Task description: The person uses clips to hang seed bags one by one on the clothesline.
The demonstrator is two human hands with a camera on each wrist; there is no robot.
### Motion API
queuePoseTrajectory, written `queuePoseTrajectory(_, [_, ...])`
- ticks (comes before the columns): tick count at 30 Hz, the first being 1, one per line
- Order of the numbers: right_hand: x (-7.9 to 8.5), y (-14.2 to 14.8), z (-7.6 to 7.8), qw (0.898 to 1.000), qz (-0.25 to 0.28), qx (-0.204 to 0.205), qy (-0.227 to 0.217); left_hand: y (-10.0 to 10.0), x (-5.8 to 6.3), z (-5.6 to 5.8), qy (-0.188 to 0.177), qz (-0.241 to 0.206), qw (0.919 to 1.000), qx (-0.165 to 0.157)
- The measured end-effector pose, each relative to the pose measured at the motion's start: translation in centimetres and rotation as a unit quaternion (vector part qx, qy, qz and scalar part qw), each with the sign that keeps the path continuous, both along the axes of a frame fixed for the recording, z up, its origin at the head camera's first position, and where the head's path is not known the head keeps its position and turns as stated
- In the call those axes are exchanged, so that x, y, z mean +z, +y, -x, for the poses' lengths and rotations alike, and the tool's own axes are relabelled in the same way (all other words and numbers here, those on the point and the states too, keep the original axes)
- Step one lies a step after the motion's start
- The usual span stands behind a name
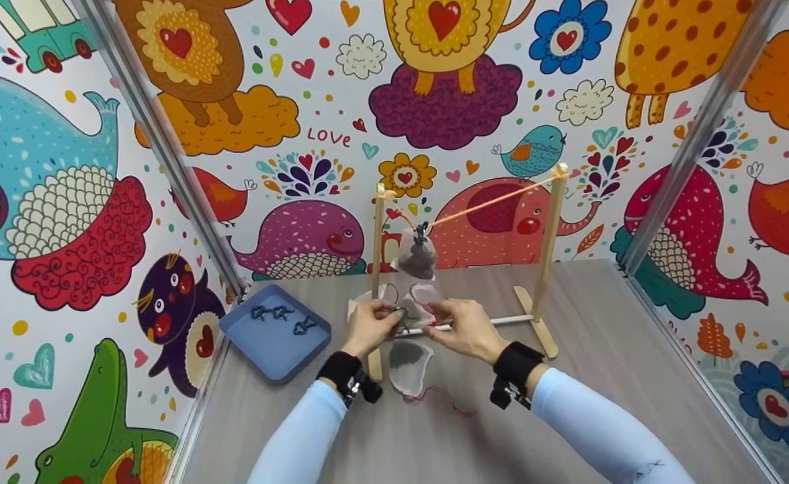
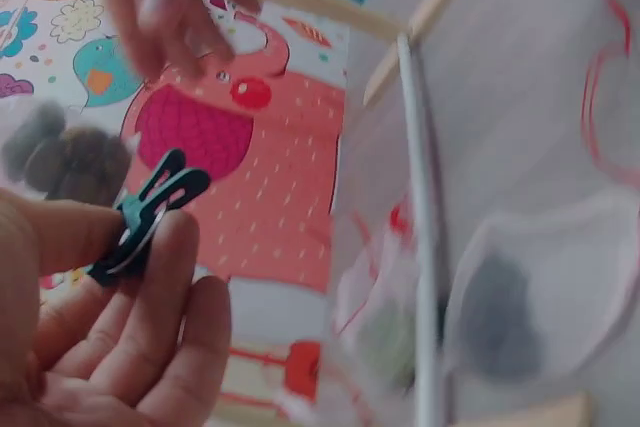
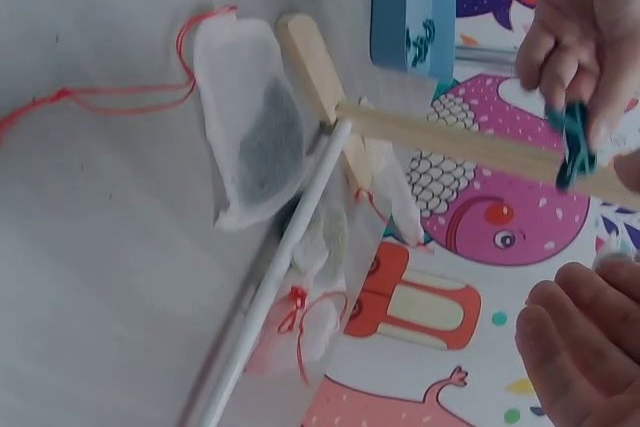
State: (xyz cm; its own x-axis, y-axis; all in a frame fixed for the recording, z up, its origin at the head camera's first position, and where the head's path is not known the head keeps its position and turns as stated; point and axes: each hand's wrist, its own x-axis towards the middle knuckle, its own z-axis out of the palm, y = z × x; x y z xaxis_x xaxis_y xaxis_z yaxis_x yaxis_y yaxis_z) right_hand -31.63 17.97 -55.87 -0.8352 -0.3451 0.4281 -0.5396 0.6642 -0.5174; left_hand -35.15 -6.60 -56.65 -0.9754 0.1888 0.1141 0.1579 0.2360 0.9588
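My left hand pinches a dark green clothespin between thumb and fingers, its two handles pointing up and away in the left wrist view. To its right is my right hand, fingers loosely bent with nothing between them in the right wrist view. Beyond both hands, a white drawstring bag with dark contents hangs from a slack orange string by another green clothespin. A similar bag lies on the table nearer me, its red cord trailing right.
Two wooden posts on flat feet carry the string, and a white rod joins them low down. More bags lie behind the rod. A blue tray with several green clothespins stands left. Patterned walls enclose the table.
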Motion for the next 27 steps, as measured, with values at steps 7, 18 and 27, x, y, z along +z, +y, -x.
queuePoseTrajectory(7, [-0.8, -0.7, -0.3, 1.000, -0.011, 0.006, -0.015, 2.6, -1.3, -0.8, -0.081, -0.082, 0.9933, -0.001])
queuePoseTrajectory(18, [-1.2, 0.2, 0.2, 0.998, -0.055, -0.002, 0.026, 3.9, -1.5, -1.4, -0.126, -0.123, 0.9844, -0.008])
queuePoseTrajectory(27, [-2.2, 3.0, 1.4, 0.989, -0.141, 0.004, 0.034, 3.3, -7.7, -0.6, 0.072, 0.166, 0.9834, -0.017])
